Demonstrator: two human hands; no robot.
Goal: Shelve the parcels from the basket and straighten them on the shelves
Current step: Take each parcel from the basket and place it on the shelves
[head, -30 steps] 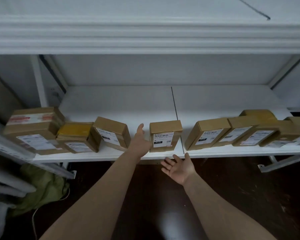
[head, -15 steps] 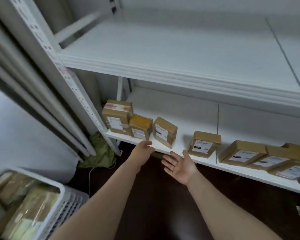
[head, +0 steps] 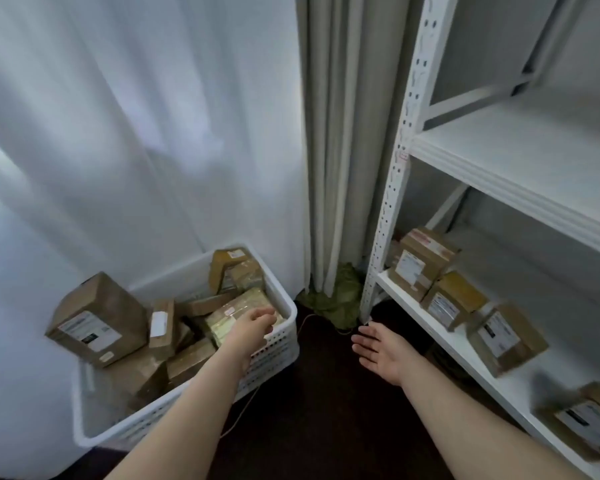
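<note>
View from the head, facing the corner between a white curtain (head: pixel 136 133) and a white shelving unit's upright post (head: pixel 395 168). The white slatted basket (head: pixel 281 348) stands on the dark floor just left of the unit, within one arm's swing of the shelves. It is heaped with cardboard parcels: a large labelled parcel (head: pixel 97 320) leans over its left rim. A glossy tape-wrapped parcel (head: pixel 236 306) lies uppermost by the right rim.

The left hand (head: pixel 253 323) reaches over that rim, fingers loosely curled above the tape-wrapped parcel and clamped on nothing visible. Contact cannot be told. This parcel, being on top and nearest, is the likely next pick.

The right hand (head: pixel 381 351) hovers between basket and unit, palm up, fingers spread and holding nothing, probably ready to support the load.

On the lower shelf (head: pixel 520 386), four shelved parcels (head: pixel 425 261) sit along the front edge, labels outward but skewed, so straightening remains.
</note>
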